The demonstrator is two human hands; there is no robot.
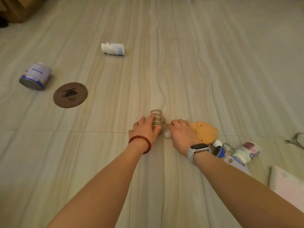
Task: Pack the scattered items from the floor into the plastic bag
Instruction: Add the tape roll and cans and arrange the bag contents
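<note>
We see the left hand wrapped around a small tan jar on the floor. The right hand lies beside it with relaxed fingers on clear plastic, next to a yellow sponge. A white bottle and blue can lie tipped over, well apart, contents unseen.

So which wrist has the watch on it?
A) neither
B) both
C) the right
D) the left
C: the watch sits on the wrist of the right hand, while the left hand has a red bead bracelet at its wrist.
</note>
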